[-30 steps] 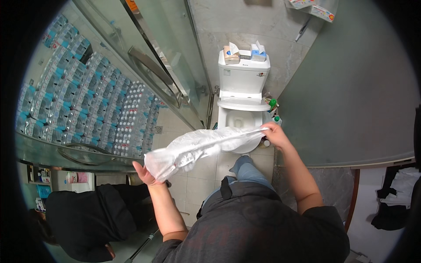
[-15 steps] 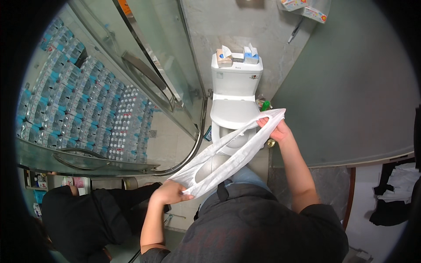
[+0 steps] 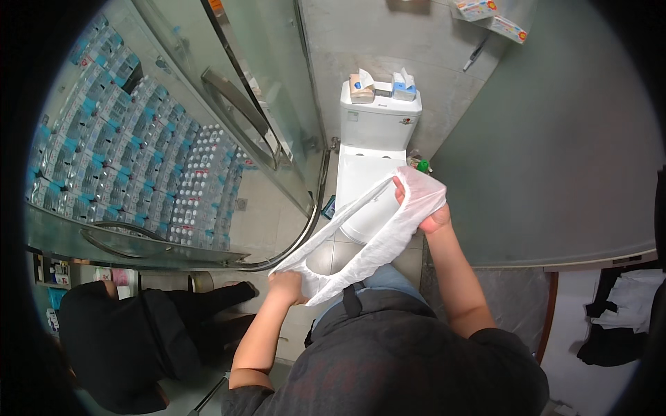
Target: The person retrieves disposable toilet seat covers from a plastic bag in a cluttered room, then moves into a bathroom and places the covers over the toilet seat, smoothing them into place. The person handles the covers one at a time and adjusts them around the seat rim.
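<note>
A thin white toilet seat cover [image 3: 378, 251], a ring of cloth-like material, is stretched slantwise between my hands in front of the toilet. My left hand [image 3: 286, 286] is closed in a fist around its near-left end. At its far-right end, my right hand [image 3: 435, 219] is inside the material, which drapes over the palm. Fingertips of that hand show through the opening and hold the end up. Beyond the cover stands the white toilet [image 3: 354, 197] with its lid down, its right part hidden by the cover.
Two tissue packs, one tan [image 3: 361, 90] and one blue [image 3: 404, 88], stand on the tank. A glass shower enclosure [image 3: 267, 256] at left holds stacked bottled water [image 3: 125, 159]. Another person in black [image 3: 125, 343] bends at lower left. A frosted glass panel [image 3: 555, 159] stands right.
The toilet lid has come down over the bowl. My left hand has closed into a fist on the cover. The right end of the cover now spreads over my right hand.
</note>
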Demonstrator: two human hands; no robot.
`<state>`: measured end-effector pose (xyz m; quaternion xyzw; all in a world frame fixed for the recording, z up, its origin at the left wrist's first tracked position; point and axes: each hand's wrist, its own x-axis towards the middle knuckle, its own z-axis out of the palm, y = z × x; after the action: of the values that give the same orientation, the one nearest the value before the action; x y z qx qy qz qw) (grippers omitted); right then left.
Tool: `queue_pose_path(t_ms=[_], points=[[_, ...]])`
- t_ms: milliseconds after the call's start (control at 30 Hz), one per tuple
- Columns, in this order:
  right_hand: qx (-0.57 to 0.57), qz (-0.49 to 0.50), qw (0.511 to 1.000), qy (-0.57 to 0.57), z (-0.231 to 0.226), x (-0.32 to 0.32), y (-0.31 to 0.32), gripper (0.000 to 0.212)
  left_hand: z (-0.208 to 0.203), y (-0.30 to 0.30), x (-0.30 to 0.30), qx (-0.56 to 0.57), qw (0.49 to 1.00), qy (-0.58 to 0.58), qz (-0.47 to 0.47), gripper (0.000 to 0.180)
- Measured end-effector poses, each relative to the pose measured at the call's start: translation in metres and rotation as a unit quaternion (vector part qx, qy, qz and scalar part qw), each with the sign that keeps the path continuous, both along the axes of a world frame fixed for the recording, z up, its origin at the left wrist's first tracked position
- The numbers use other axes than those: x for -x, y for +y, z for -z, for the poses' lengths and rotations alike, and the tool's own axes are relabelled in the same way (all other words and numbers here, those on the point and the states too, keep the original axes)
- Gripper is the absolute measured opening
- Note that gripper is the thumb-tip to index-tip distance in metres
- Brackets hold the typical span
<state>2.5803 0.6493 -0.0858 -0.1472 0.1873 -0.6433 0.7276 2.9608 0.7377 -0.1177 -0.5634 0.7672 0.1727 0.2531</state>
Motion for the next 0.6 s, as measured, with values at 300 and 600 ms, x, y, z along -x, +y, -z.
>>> queue_pose_path(t_ms=[300, 600], points=[[-0.286, 0.153, 0.937, 0.128, 0.185, 0.024, 0.043, 0.024, 0.020, -0.008, -0.007, -0.297, 0.909, 0.287, -0.047, 0.030], [-0.257, -0.515, 0.795, 0.192, 0.260, 0.039, 0.077, 0.064, 0.010, 0.008, -0.013, -0.329, 0.629, 0.508, -0.488, 0.027]])
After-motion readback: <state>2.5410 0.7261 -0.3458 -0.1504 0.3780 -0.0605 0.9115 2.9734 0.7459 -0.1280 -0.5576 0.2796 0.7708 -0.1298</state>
